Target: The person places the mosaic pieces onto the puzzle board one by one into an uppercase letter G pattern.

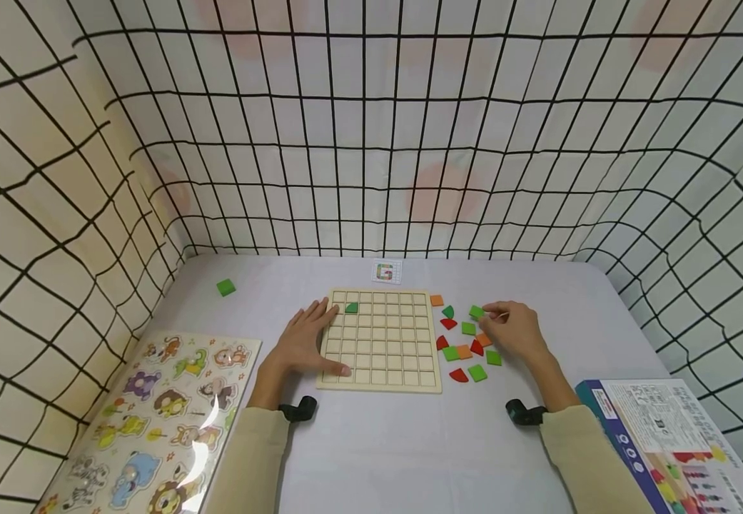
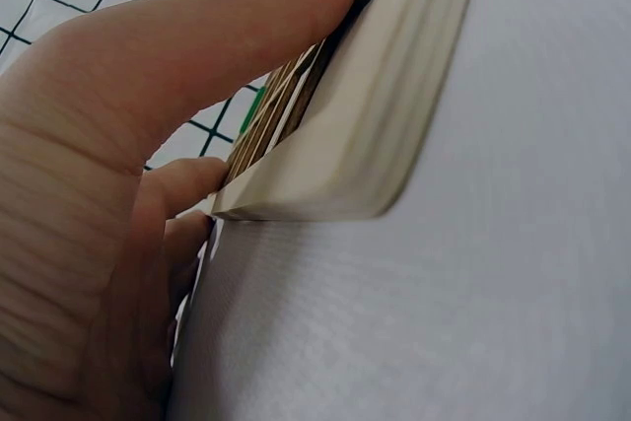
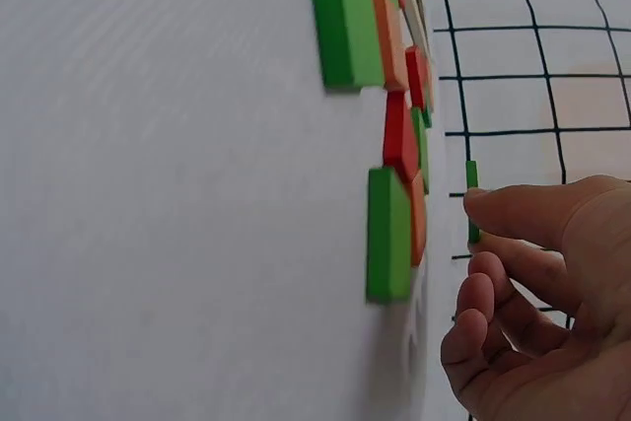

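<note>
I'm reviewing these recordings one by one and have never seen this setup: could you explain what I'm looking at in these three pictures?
There is no machine here, just a person's two bare hands. The wide picture comes from a camera worn on the head, looking forward and down; the two close ones come from cameras on the left and right wrists.

On the white surface lies a gridded board with one green rounded piece on it. Loose red, orange and green pieces lie to its right, and a small card behind it.

The left hand rests against the board's left side, thumb on top. The right hand pinches a green square.
</note>
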The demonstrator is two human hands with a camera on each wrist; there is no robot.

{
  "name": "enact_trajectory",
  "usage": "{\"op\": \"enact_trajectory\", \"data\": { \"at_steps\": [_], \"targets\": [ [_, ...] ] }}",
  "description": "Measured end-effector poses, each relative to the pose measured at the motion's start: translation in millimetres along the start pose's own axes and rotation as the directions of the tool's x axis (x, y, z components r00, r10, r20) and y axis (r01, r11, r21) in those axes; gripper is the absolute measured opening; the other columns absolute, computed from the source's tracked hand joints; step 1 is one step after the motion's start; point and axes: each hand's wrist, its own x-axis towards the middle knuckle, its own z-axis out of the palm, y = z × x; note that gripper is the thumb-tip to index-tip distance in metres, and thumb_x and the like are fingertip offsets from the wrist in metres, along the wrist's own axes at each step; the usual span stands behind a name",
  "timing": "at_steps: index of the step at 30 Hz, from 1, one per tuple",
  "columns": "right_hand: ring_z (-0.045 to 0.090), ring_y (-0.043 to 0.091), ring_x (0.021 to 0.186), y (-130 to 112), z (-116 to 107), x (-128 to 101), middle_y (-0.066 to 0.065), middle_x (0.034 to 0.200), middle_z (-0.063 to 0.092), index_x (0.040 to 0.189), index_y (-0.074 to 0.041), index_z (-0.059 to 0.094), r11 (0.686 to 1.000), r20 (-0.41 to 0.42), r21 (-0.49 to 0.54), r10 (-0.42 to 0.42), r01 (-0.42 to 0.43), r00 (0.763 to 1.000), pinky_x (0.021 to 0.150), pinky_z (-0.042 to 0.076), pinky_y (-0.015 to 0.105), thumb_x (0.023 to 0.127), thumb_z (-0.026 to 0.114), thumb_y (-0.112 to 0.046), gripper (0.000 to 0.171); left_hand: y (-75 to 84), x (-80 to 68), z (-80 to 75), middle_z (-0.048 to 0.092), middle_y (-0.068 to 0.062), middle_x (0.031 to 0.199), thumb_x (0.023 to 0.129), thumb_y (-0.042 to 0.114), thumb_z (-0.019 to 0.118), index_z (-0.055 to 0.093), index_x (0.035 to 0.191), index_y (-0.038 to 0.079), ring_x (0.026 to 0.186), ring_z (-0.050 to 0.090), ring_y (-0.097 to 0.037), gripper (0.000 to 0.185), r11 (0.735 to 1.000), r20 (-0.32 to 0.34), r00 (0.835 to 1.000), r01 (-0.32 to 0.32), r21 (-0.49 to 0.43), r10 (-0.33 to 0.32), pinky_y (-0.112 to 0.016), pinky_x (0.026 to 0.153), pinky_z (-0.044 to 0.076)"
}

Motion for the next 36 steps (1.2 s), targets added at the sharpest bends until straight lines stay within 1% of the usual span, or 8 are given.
{"op": "enact_trajectory", "data": {
  "at_steps": [3, 7, 14, 20, 22, 27, 31, 36],
  "targets": [
    [0.059, 0.026, 0.092, -7.2, 2.9, 2.1, 0.015, 0.106, 0.068, 0.125, -0.004, 0.072, 1.0, -0.015, 0.006, -0.013, 0.013, 1.0, 0.073, 0.048, 0.03, 0.097, 0.071, -0.025, 0.035, -0.3, 0.0, 0.5, 0.013, -0.008, 0.174, 0.058, 0.076, 0.082, 0.024, 0.166, 0.019, 0.162, 0.009, -0.031, 0.135, 1.0, -0.002, 1.0, -0.008, -0.004, 0.008, -0.055, 0.131, 0.01],
    [0.057, 0.026, 0.09, -21.2, 7.1, 4.0, 0.013, 0.102, 0.066, 0.125, -0.004, 0.072, 0.999, -0.022, 0.024, -0.037, 0.038, 0.999, 0.07, 0.048, 0.03, 0.097, 0.071, -0.024, 0.034, -0.3, 0.0, 0.4, 0.014, -0.008, 0.174, 0.059, 0.075, 0.083, 0.025, 0.165, 0.019, 0.162, 0.01, -0.031, 0.134, 1.0, -0.011, 1.0, -0.012, -0.004, 0.012, -0.055, 0.131, 0.011],
    [0.056, 0.025, 0.09, -45.4, 17.3, 5.9, 0.012, 0.102, 0.065, 0.125, -0.006, 0.073, 0.996, -0.003, 0.057, -0.062, 0.062, 0.998, 0.071, 0.047, 0.029, 0.096, 0.073, -0.024, 0.034, 1.5, -0.3, -1.5, 0.015, -0.01, 0.174, 0.058, 0.074, 0.084, 0.026, 0.165, 0.018, 0.162, 0.011, -0.032, 0.134, 1.0, -0.017, 1.0, -0.013, -0.005, 0.013, -0.056, 0.131, 0.011],
    [0.056, 0.023, 0.086, -65.8, 30.6, 9.2, 0.01, 0.098, 0.067, 0.122, -0.006, 0.075, 0.991, 0.0, 0.074, -0.115, 0.115, 0.993, 0.068, 0.045, 0.027, 0.094, 0.075, -0.021, 0.032, 1.3, -0.7, -0.8, 0.015, -0.01, 0.174, 0.059, 0.073, 0.084, 0.027, 0.165, 0.018, 0.162, 0.01, -0.032, 0.133, 1.0, -0.017, 1.0, -0.009, -0.001, 0.009, -0.055, 0.131, 0.011],
    [0.056, 0.023, 0.085, -73.1, 35.3, 10.5, 0.011, 0.097, 0.067, 0.121, -0.005, 0.076, 0.988, 0.005, 0.086, -0.131, 0.13, 0.991, 0.069, 0.045, 0.028, 0.093, 0.075, -0.019, 0.031, 1.0, -0.4, -0.3, 0.015, -0.009, 0.174, 0.059, 0.074, 0.083, 0.026, 0.165, 0.018, 0.162, 0.011, -0.032, 0.132, 1.0, -0.016, 1.0, -0.008, 0.002, 0.008, -0.055, 0.131, 0.011],
    [0.056, 0.021, 0.085, -86.7, 48.7, 15.2, 0.009, 0.1, 0.067, 0.122, -0.006, 0.075, 0.985, 0.053, 0.106, -0.144, 0.138, 0.988, 0.071, 0.046, 0.028, 0.094, 0.076, -0.021, 0.032, 1.0, 0.8, 0.3, 0.014, -0.009, 0.174, 0.059, 0.075, 0.083, 0.026, 0.165, 0.019, 0.162, 0.01, -0.031, 0.133, 1.0, -0.007, 1.0, 0.006, -0.001, -0.006, -0.054, 0.131, 0.011],
    [0.056, 0.021, 0.086, -95.9, 57.8, 18.3, 0.01, 0.102, 0.067, 0.124, -0.007, 0.075, 0.978, 0.097, 0.136, -0.172, 0.159, 0.98, 0.071, 0.048, 0.03, 0.095, 0.075, -0.022, 0.032, 0.9, 1.2, 0.0, 0.015, -0.008, 0.174, 0.058, 0.075, 0.082, 0.027, 0.165, 0.02, 0.162, 0.01, -0.03, 0.133, 1.0, -0.009, 1.0, 0.015, -0.014, -0.015, -0.054, 0.131, 0.01],
    [0.058, 0.022, 0.086, -108.1, 69.2, 22.5, 0.012, 0.102, 0.068, 0.121, -0.005, 0.076, 0.964, 0.114, 0.174, -0.222, 0.201, 0.968, 0.073, 0.05, 0.032, 0.095, 0.076, -0.02, 0.03, -0.1, 1.7, 0.3, 0.014, -0.007, 0.174, 0.057, 0.077, 0.081, 0.026, 0.165, 0.02, 0.162, 0.01, -0.03, 0.134, 1.0, -0.012, 1.0, 0.019, -0.006, -0.019, -0.054, 0.131, 0.011]
  ]
}}
